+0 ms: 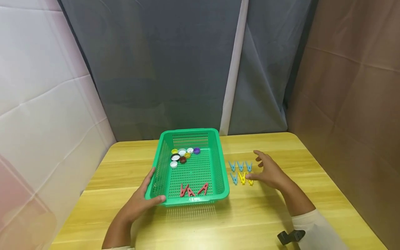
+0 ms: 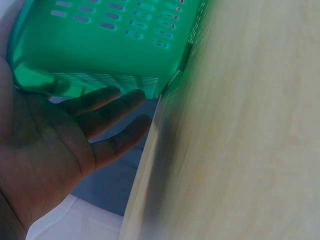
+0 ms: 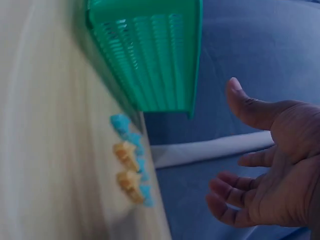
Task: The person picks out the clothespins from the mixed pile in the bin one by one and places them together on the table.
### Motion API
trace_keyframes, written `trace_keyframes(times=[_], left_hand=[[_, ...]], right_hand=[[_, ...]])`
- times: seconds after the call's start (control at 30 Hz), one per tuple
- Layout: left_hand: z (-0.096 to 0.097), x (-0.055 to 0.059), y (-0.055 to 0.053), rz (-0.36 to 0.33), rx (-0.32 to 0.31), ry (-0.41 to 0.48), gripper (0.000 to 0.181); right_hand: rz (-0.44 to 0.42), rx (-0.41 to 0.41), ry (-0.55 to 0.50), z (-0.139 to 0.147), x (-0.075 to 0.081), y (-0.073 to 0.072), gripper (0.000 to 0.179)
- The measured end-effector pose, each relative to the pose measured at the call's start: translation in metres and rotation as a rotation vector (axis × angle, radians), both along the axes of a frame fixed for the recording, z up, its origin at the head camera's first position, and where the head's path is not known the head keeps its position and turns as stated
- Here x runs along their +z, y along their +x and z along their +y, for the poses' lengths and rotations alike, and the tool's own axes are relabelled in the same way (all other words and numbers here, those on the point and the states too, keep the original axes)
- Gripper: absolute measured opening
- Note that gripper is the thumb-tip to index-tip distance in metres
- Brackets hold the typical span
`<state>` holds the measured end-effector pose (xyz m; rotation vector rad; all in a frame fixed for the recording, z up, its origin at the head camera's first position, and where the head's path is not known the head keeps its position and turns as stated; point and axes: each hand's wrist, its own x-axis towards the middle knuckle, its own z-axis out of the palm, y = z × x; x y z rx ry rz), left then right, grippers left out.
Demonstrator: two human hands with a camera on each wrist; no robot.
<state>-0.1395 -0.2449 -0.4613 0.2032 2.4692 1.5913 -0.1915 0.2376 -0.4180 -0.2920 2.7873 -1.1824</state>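
A green plastic basket (image 1: 221, 166) sits on the wooden table. My left hand (image 1: 139, 201) grips its near left corner, thumb over the rim and fingers along the outer side; in the left wrist view the fingers (image 2: 112, 107) reach along the basket wall. Inside lie several bottle caps (image 1: 182, 160) toward the back and three red clothespins (image 1: 203, 188) at the near end. To the basket's right, several blue clothespins (image 1: 240, 166) and two yellow clothespins (image 1: 242, 178) lie in rows. My right hand (image 1: 270, 172) hovers over their right side, fingers spread, holding nothing; it partly hides one yellow clothespin.
The wooden table (image 1: 193, 229) extends on both sides of the basket. Grey cloth (image 1: 187, 69) hangs behind it, with a pale strip (image 1: 232, 76) running down. A white cloth wall (image 1: 47, 86) stands at left and a brown one (image 1: 353, 97) at right. A black device (image 1: 291, 236) is on the right wrist.
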Motion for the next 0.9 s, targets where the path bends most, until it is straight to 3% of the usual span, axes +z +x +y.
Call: trace_keyframes(times=[0.3,0.47,0.67,0.9], left_hand=[[-0.001,-0.002,0.000,0.005,-0.016,0.009,0.116],[-0.002,0.001,0.000,0.010,-0.015,0.010,0.117],[-0.002,0.002,0.000,0.010,-0.017,0.015,0.117],[-0.001,0.001,-0.001,0.005,-0.013,0.005,0.118]], right_hand=[[0.024,0.128,-0.137,-0.033,0.028,-0.019,0.078],[0.021,0.256,-0.161,-0.061,0.039,-0.025,0.067],[-0.007,0.448,-0.093,-0.093,0.045,-0.029,0.057],[-0.059,0.595,0.014,-0.124,0.039,-0.030,0.050]])
